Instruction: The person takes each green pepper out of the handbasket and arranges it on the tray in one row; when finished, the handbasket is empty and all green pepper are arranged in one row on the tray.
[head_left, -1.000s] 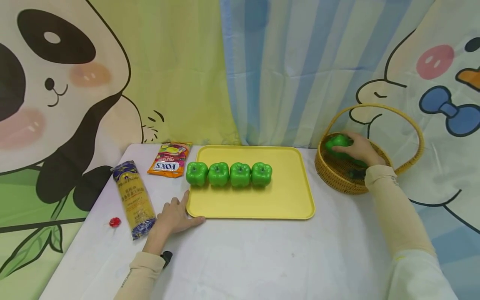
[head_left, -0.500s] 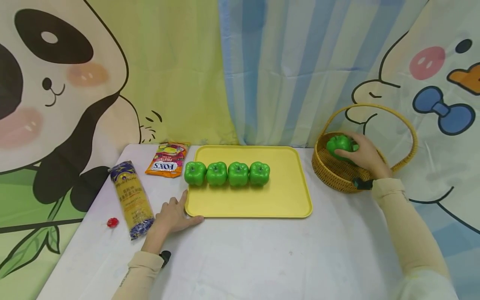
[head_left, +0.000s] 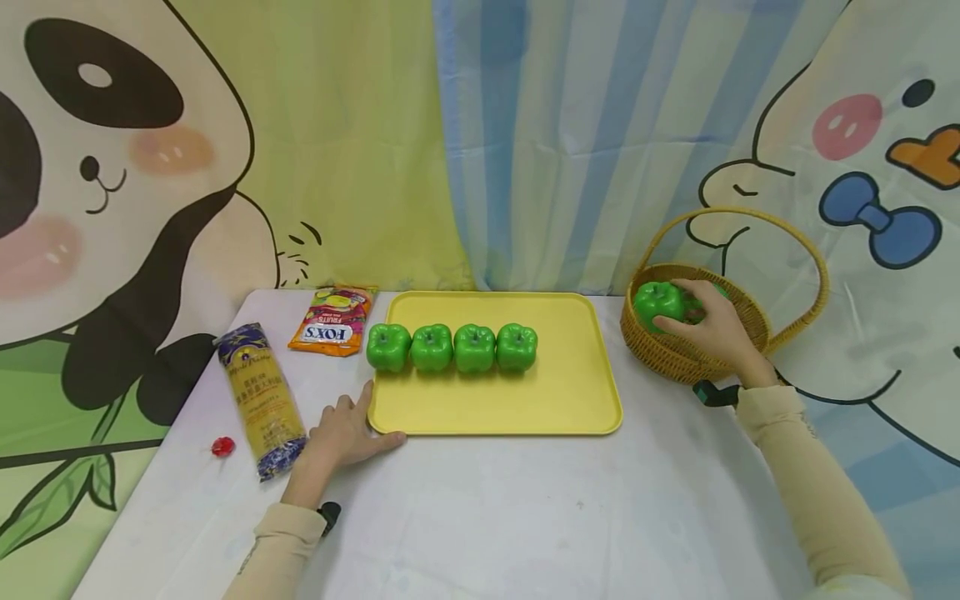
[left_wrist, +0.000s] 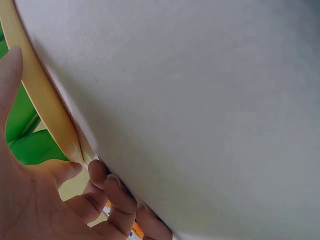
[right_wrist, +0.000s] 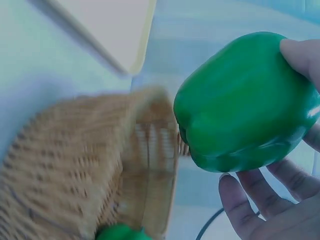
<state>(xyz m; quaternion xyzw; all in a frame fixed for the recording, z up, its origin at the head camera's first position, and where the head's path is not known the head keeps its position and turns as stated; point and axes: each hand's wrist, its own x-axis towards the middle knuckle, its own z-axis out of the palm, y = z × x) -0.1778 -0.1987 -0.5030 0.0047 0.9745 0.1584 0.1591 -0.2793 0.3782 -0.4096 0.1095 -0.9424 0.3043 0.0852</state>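
Observation:
My right hand (head_left: 711,323) grips a green bell pepper (head_left: 659,307) over the wicker basket (head_left: 660,354). In the right wrist view this bell pepper (right_wrist: 245,102) sits between thumb and fingers, above the rim, and part of another green pepper (right_wrist: 122,233) shows low in the basket. My left hand (head_left: 347,432) rests at the near left corner of the yellow tray (head_left: 495,408), thumb along the front edge and index finger along the left side. The left wrist view has thumb and index finger touching the tray's rim (left_wrist: 47,110). A row of several green bell peppers (head_left: 474,348) stands on the tray.
Left of the tray lie an orange FOX'S candy bag (head_left: 332,322), a yellow and blue spaghetti pack (head_left: 262,400) and a small red lollipop (head_left: 222,447). The basket's tall handle (head_left: 817,275) arches up beside my right hand. A printed curtain (head_left: 525,150) hangs behind the table.
My right hand has lifted the green bell pepper from inside the basket and brought it to the left, toward the rim. The left hand has stayed at the tray corner.

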